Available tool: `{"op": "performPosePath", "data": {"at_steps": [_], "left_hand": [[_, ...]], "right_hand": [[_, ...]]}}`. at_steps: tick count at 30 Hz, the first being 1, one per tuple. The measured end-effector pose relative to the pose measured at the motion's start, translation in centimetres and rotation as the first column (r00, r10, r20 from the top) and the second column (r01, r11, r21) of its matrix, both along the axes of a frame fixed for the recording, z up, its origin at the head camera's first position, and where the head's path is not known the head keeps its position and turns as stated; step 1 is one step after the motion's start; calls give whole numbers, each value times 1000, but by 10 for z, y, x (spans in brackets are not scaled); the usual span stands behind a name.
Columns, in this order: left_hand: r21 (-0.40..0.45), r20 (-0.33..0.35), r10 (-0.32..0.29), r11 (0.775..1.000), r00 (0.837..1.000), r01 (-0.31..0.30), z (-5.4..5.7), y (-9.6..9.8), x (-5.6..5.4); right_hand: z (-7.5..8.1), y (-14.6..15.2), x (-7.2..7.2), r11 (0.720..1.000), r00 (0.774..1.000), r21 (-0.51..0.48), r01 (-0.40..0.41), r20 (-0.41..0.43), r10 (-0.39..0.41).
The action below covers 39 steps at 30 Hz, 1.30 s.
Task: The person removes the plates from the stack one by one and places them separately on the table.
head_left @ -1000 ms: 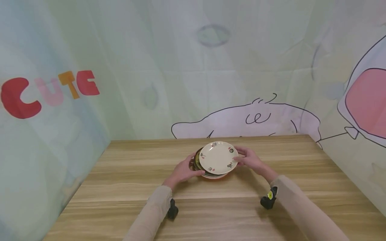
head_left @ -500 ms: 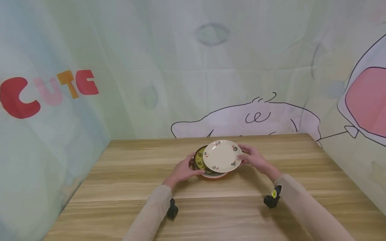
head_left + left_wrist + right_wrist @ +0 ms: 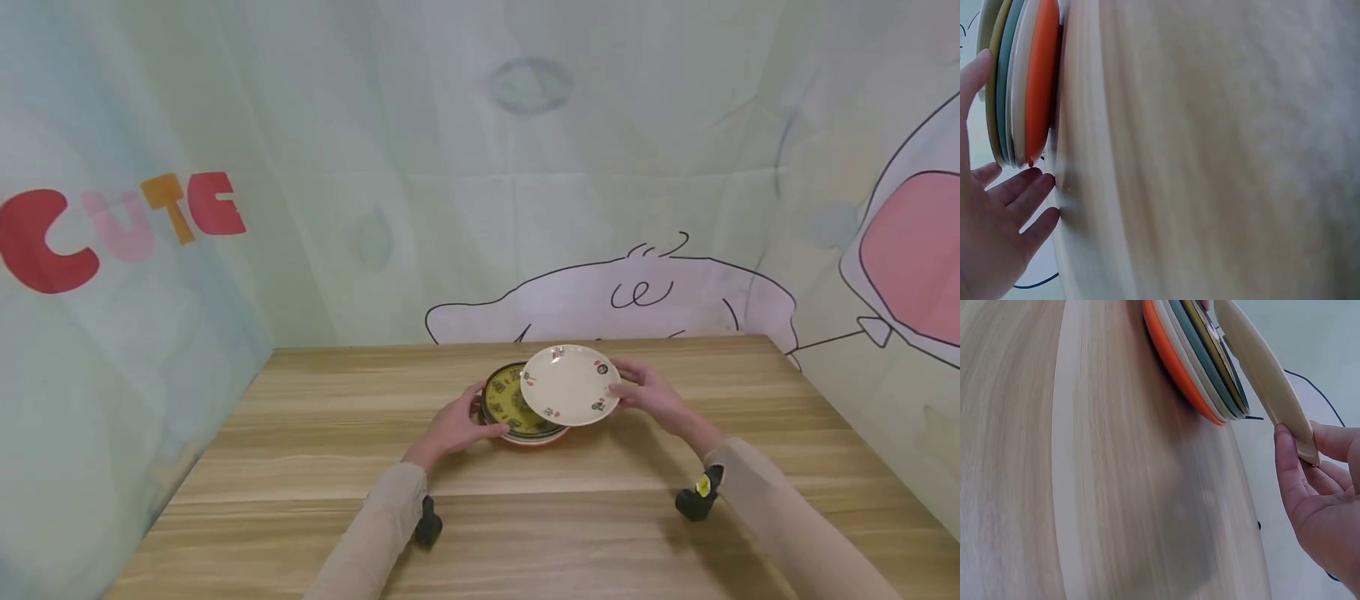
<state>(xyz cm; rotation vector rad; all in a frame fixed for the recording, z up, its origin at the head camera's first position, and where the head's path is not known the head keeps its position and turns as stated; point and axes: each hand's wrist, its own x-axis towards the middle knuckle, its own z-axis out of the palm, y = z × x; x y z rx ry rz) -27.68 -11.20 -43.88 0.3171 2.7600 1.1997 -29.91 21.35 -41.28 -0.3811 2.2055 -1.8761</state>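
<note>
A cream plate with small printed figures round its rim is tilted above the right side of a stack of plates. My right hand pinches its right edge, thumb on one face and fingers on the other. In the right wrist view a gap shows between it and the stack. On top of the stack is an olive-green patterned plate, partly covered in the head view. Below it come a teal plate, cream plates and an orange plate. My left hand rests at the stack's left edge, fingers spread, thumb at the upper rim.
The stack stands near the back edge of the wood-grain table. A printed curtain hangs behind the table and along both sides. Each wrist carries a small black camera.
My right hand has moved right with the cream plate, uncovering more of the olive-green plate. The left hand and the stack have stayed in place.
</note>
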Motion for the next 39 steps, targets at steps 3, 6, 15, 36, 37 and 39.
{"op": "performPosePath", "data": {"at_steps": [3,6,15,36,37,39], "left_hand": [[10,5,5,1000,1000,-5,1,0,1],[10,11,11,1000,1000,-11,2,0,2],[-10,12,2,1000,1000,-2,1,0,2],[-24,-1,-1,1000,1000,1,-1,-1,0],[-23,-2,-3,1000,1000,3,-1,-1,0],[-22,-1,-3,1000,1000,3,-1,-2,0]], "right_hand": [[2,5,2,1000,1000,2,7,5,-7],[5,10,4,1000,1000,5,15,7,-15],[4,26,4,999,999,12,39,4,-40],[6,58,15,991,994,74,108,17,-109],[6,59,15,990,993,82,112,18,-114],[4,61,16,991,993,76,113,18,-114]]}}
